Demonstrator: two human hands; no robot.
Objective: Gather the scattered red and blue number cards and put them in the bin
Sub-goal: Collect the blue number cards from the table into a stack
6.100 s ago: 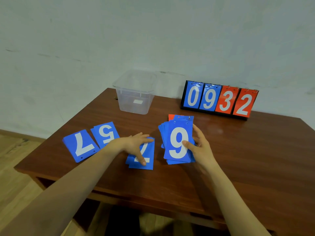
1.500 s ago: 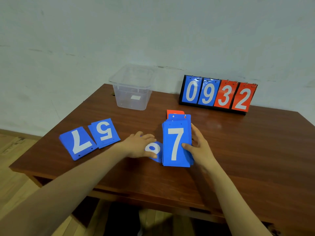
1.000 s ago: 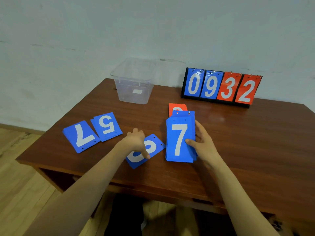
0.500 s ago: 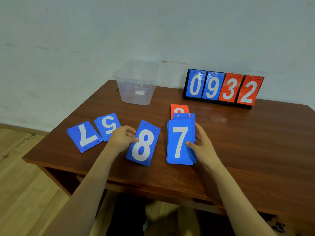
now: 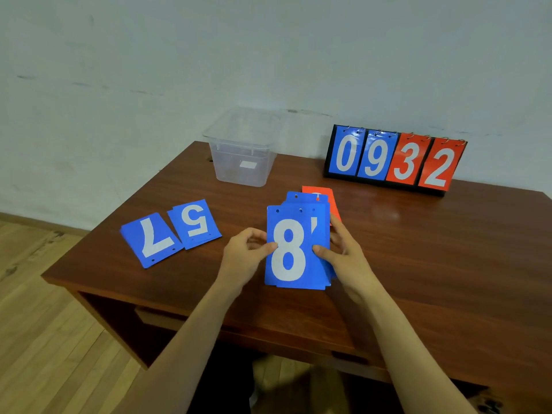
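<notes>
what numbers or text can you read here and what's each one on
"8": top blue card of the stack
"7": far-left blue card, upside down
"5": neighbouring blue card, upside down
"0 9 3 2": flip scoreboard, two blue, then two red
Mostly hidden: numeral on the red card behind the stack
Too small to read: white label on the bin

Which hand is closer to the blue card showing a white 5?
Left. The left hand is just right of the flat blue card with a white 5; the right hand is farther, beyond the blue card stack both hands hold.
</notes>
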